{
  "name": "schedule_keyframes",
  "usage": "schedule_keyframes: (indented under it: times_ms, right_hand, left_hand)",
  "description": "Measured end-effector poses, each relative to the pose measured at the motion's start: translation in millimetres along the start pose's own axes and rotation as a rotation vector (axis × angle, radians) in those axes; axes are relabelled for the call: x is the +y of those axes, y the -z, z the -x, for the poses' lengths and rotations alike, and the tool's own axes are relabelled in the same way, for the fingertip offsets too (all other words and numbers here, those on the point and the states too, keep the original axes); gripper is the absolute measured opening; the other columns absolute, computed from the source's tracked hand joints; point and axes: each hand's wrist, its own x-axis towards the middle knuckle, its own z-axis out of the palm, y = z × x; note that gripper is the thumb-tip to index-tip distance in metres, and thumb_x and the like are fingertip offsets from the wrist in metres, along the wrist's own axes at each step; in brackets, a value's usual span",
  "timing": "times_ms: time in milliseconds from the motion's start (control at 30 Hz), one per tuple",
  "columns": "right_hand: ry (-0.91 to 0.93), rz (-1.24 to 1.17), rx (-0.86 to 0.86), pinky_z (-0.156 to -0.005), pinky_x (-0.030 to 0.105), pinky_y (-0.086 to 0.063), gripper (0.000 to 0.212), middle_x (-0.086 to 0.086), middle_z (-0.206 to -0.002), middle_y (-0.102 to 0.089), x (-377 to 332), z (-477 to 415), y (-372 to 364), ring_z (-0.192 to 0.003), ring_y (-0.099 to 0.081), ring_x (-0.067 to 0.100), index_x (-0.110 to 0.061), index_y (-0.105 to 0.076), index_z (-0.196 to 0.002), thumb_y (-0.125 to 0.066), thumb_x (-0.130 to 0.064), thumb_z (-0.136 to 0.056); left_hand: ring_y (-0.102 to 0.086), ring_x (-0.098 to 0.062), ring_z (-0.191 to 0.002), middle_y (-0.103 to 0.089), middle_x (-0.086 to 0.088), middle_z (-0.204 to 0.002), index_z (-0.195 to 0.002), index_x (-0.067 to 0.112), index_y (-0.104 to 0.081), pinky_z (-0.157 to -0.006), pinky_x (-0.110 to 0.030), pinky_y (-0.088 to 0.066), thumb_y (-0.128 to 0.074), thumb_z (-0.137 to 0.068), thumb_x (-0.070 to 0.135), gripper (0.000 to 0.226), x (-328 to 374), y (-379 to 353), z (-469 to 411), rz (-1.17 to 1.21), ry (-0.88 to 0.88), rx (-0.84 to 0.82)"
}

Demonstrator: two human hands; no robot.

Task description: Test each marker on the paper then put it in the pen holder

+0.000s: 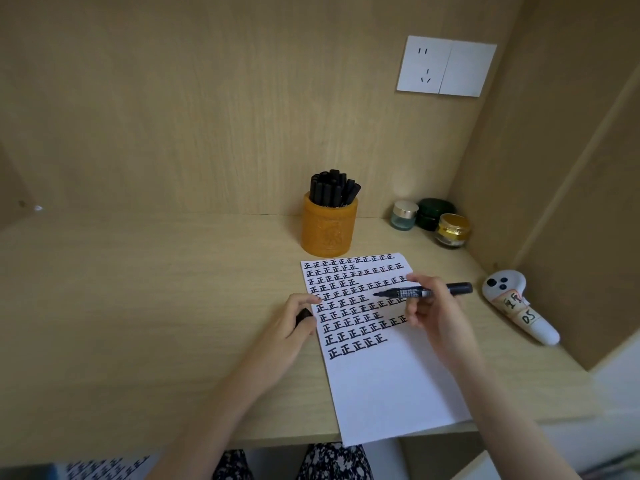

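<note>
right hand (433, 318) – pinches marker (458, 288) over paper (388, 386) | left hand (285, 325) – grips cap (304, 315)

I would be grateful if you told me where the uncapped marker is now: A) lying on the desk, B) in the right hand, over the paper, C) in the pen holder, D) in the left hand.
B: the right hand grips the marker, bare tip over the paper; the left hand holds only a small black cap.
</note>
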Motion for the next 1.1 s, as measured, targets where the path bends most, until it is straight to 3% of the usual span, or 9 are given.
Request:
schedule_keyframes:
  times_ms: [67, 133, 233, 333, 467, 700, 833, 967, 1100]
  right_hand:
    - [-0.040, 0.082, -0.024, -0.043, 0.023, -0.035, 0.030, 0.013, -0.062, -0.066, 2.9, 3.0, 6.5, -0.056, -0.065, 0.022, -0.008, -0.067, -0.099, -0.040, -0.020, -0.098]
    - [-0.083, 0.144, -0.047, -0.043, 0.020, -0.035, 0.032, 0.017, -0.073, -0.072, 4.0, 8.4, 7.6, -0.064, -0.069, 0.019, -0.005, -0.068, -0.097, -0.044, -0.026, -0.098]
    - [-0.023, 0.292, 0.052, -0.042, 0.016, -0.031, 0.026, 0.009, -0.056, -0.061, 7.5, 12.3, 4.1, -0.043, -0.049, 0.010, -0.008, -0.062, -0.072, -0.066, -0.028, -0.088]
    - [0.028, 0.393, 0.123, -0.048, 0.021, -0.032, 0.039, 0.004, -0.050, -0.046, 15.1, 10.1, 3.7, -0.045, -0.039, 0.012, -0.009, -0.051, -0.057, -0.076, -0.028, -0.080]
    - [0.048, 0.429, 0.207, -0.049, 0.017, -0.033, 0.037, 0.002, -0.056, -0.048, 23.4, 10.6, 4.2, -0.051, -0.041, 0.009, -0.008, -0.053, -0.059, -0.074, -0.027, -0.083]
    - [0.099, 0.489, 0.240, -0.043, 0.018, -0.025, 0.032, -0.001, -0.051, -0.037, 27.9, 10.1, 7.9, -0.048, -0.030, 0.008, 0.001, -0.049, -0.059, -0.064, -0.008, -0.085]
    - [0.108, 0.510, 0.225, -0.043, 0.018, -0.025, 0.035, -0.003, -0.050, -0.037, 30.3, 9.7, 8.6, -0.047, -0.031, 0.007, 0.012, -0.049, -0.064, -0.065, -0.010, -0.086]
    - [0.115, 0.507, 0.214, -0.043, 0.016, -0.026, 0.035, -0.005, -0.048, -0.041, 31.7, 8.5, 9.8, -0.045, -0.034, 0.005, 0.008, -0.054, -0.062, -0.066, -0.015, -0.087]
    - [0.117, 0.495, 0.193, -0.045, 0.015, -0.028, 0.039, 0.004, -0.056, -0.046, 32.4, 9.1, 9.4, -0.049, -0.037, 0.006, 0.013, -0.053, -0.066, -0.067, -0.017, -0.087]
  left_hand:
    - [-0.051, 0.002, -0.072, -0.058, 0.006, -0.096, -0.112, 0.046, -0.040, -0.083, -0.027, -0.041, -0.041, -0.098, 0.026, 0.024, -4.4, -0.5, -0.3, -0.016, -0.042, 0.006]
    - [-0.056, 0.001, -0.070, -0.064, 0.009, -0.104, -0.113, 0.046, -0.041, -0.083, -0.026, -0.045, -0.049, -0.095, 0.027, 0.028, -6.7, -1.9, 0.3, 0.002, -0.056, 0.025]
    - [-0.061, -0.004, -0.071, -0.070, 0.008, -0.102, -0.115, 0.035, -0.046, -0.076, -0.024, -0.049, -0.057, -0.090, 0.023, 0.030, -8.0, -3.3, 1.0, 0.049, -0.068, 0.048]
    - [-0.062, -0.005, -0.071, -0.071, 0.011, -0.099, -0.111, 0.033, -0.050, -0.075, -0.024, -0.050, -0.059, -0.089, 0.023, 0.027, -8.0, -3.6, 1.4, 0.037, -0.064, 0.044]
    - [-0.063, -0.004, -0.073, -0.071, 0.012, -0.097, -0.109, 0.038, -0.051, -0.084, -0.030, -0.050, -0.062, -0.087, 0.030, 0.026, -12.0, -5.5, 1.1, -0.044, -0.052, 0.034]
    - [-0.064, -0.004, -0.074, -0.071, 0.016, -0.098, -0.107, 0.036, -0.053, -0.083, -0.030, -0.052, -0.063, -0.086, 0.033, 0.024, -11.6, -5.7, 1.7, -0.060, -0.049, 0.041]
    - [-0.064, -0.001, -0.075, -0.071, 0.016, -0.099, -0.107, 0.038, -0.053, -0.082, -0.028, -0.051, -0.063, -0.086, 0.033, 0.024, -12.6, -6.2, 1.7, -0.060, -0.047, 0.044]
    - [-0.063, 0.002, -0.074, -0.070, 0.016, -0.100, -0.109, 0.036, -0.054, -0.079, -0.021, -0.048, -0.063, -0.086, 0.033, 0.025, -12.7, -6.7, 1.9, -0.072, -0.046, 0.049]
    - [-0.063, 0.004, -0.075, -0.070, 0.015, -0.103, -0.111, 0.036, -0.053, -0.078, -0.018, -0.047, -0.062, -0.086, 0.033, 0.026, -12.9, -6.6, 1.6, -0.080, -0.040, 0.046]
